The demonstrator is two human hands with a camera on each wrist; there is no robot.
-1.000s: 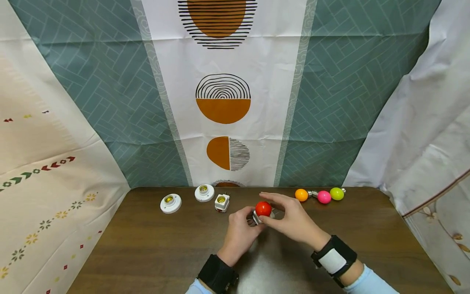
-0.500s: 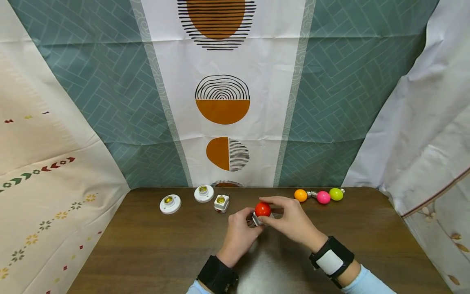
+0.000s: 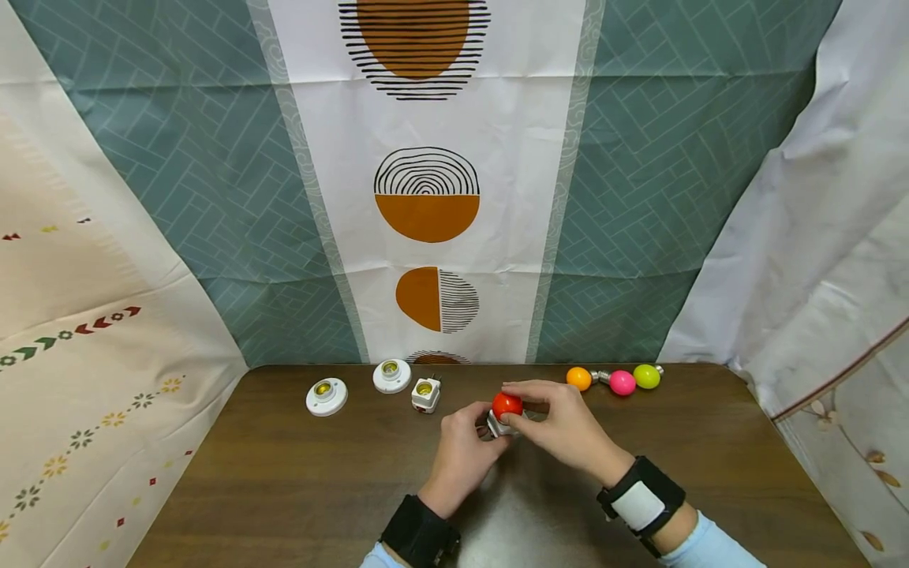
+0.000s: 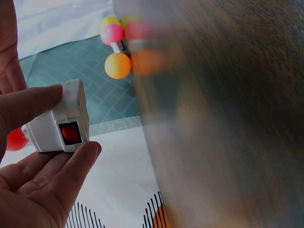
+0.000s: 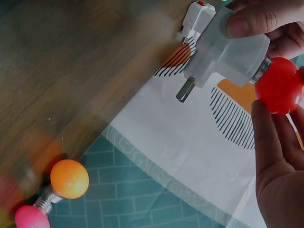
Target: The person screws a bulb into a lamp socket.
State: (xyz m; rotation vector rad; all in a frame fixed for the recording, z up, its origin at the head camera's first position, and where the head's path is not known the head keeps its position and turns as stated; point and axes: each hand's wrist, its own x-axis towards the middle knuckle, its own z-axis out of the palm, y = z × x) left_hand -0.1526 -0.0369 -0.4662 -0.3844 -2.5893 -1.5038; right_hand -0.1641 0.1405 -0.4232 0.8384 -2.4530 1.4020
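My left hand (image 3: 465,451) grips a white plug-in bulb socket (image 5: 232,54) between thumb and fingers. A red rocker switch (image 4: 71,133) shows on its side in the left wrist view, and a metal plug pin (image 5: 185,89) sticks out of it in the right wrist view. The red bulb (image 3: 507,405) sits at the socket's mouth, a sliver of its metal base (image 5: 261,70) showing between the two. My right hand (image 3: 568,426) holds the bulb's round glass by the fingertips and thumb. Both things are held up over the brown table (image 3: 341,473).
Two round white lamp holders (image 3: 327,397) (image 3: 392,376) and another white plug-in socket (image 3: 426,395) stand at the back left. Orange (image 3: 578,379), pink (image 3: 622,383) and lime-green (image 3: 647,376) bulbs lie at the back right. A patterned cloth (image 3: 440,197) hangs behind the table.
The right hand's fingers have shifted slightly around the red bulb, and the bulb and socket stay in nearly the same place. The head view has tilted a little.
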